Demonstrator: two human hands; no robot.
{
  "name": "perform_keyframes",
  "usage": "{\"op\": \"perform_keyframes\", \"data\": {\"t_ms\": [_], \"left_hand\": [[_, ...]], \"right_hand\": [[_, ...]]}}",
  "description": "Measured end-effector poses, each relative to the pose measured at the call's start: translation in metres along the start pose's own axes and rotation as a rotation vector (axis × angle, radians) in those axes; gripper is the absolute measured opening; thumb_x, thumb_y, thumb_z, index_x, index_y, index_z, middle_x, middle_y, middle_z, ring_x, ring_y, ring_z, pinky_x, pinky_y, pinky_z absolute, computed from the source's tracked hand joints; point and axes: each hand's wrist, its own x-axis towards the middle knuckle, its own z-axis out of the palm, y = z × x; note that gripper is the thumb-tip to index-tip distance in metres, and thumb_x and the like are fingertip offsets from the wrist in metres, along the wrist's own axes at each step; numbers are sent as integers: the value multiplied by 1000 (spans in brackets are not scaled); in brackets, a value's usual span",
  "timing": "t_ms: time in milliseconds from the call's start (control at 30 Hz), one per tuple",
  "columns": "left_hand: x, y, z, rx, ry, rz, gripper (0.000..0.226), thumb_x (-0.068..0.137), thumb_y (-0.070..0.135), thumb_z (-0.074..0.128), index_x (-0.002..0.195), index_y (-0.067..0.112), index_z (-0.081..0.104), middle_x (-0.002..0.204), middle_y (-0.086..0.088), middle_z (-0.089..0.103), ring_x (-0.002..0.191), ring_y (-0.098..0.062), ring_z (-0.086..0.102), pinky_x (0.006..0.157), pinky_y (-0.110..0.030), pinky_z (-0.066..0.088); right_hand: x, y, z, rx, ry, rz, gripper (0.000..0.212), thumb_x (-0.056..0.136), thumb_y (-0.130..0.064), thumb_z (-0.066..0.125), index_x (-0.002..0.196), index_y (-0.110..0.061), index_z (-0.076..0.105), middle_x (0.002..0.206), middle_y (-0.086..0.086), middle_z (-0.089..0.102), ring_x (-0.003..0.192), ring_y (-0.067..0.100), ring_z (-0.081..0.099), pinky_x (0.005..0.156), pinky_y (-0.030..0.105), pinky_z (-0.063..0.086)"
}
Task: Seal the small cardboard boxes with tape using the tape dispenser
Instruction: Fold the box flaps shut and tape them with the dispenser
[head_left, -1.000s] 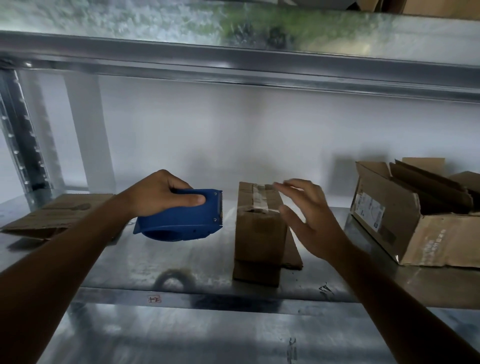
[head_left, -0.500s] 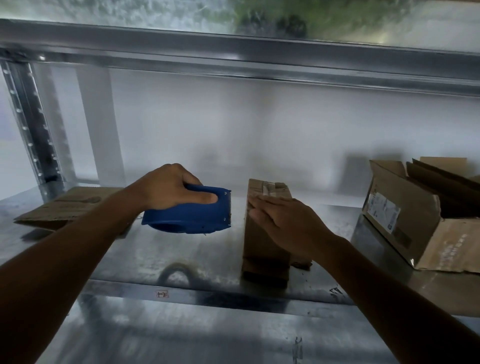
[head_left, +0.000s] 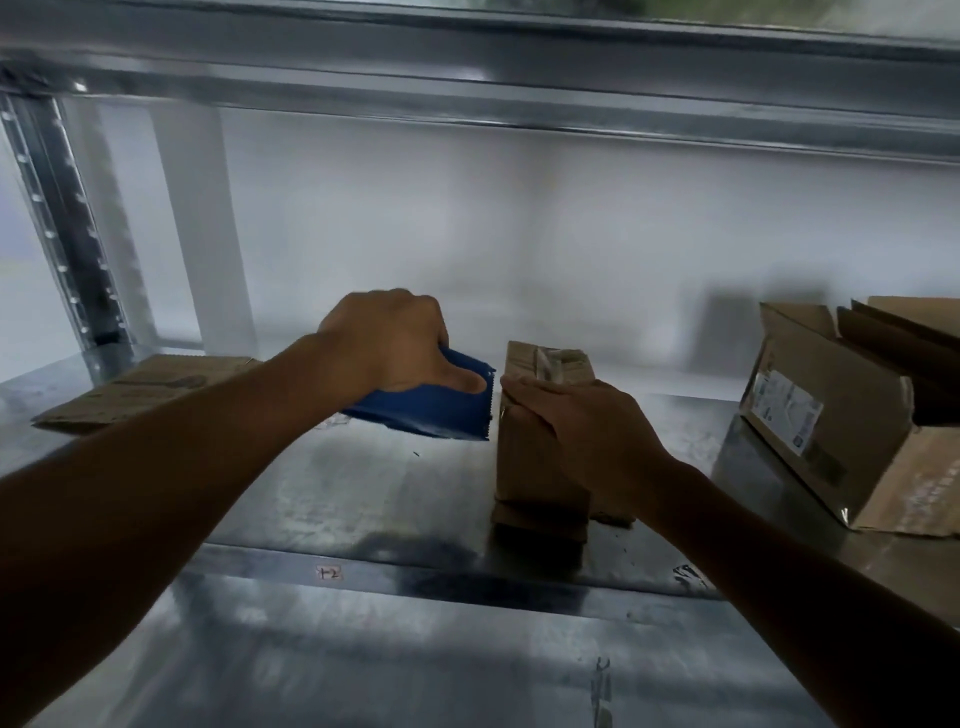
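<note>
Blue plastic tape dispenser (head_left: 431, 410): gripped from above by the left hand (head_left: 389, 343), fingers curled over its back and thumb laid along the near side. It is held off the surface of the metal shelf (head_left: 363, 493). Its serrated cutting edge points right and sits just beside the upper left corner of the small cardboard box (head_left: 535, 467); contact cannot be confirmed. The box stands upright near the middle of the shelf, on a flat scrap of cardboard (head_left: 540, 525) that juts out beneath it at front and right. A strip of clear tape (head_left: 550, 361), somewhat wrinkled, runs along the middle of the box top. The right hand (head_left: 582, 431) lies over the box's near top edge, palm down, fingers close together and pointing left, fingertips reaching the left corner next to the serrated edge; it presses on the box rather than wrapping it. Far left on the shelf: a flattened cardboard sheet (head_left: 140, 389), lying flat, well apart from the box. Far right: a large open carton (head_left: 841, 410), tilted, flaps up, with a white label (head_left: 787, 410) on its left face. A perforated steel upright (head_left: 67, 234) stands at the rear left, and an upper shelf beam (head_left: 467, 93) spans overhead. A small marked tag (head_left: 329, 573) sits on the shelf's front lip.
</note>
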Motion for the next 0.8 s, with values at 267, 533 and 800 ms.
{"op": "perform_keyframes", "data": {"t_ms": [267,533,800], "left_hand": [[-24,-6,17,240,-59,-72,71,74,91,48,85,24,69,71,4,61,64,-14,57,66,-31,49],[-38,-18,12,-77,122,-259,60,75,90,49,101,43,76,80,11,65,72,-10,57,64,-28,41],[-46,0,14,-230,197,-275,50,79,84,51,103,47,74,90,12,73,76,-10,60,68,-29,49]], "right_hand": [[-15,-4,-4,34,-44,0,48,108,-47,26,155,-38,30,150,3,48,129,25,50,104,29,38],[-7,-4,-17,-1,96,-97,44,102,-40,31,132,-20,57,139,4,60,123,23,56,103,41,46],[-2,-22,19,-52,293,102,46,95,-35,34,109,-13,73,114,10,72,105,32,68,88,45,53]]}}
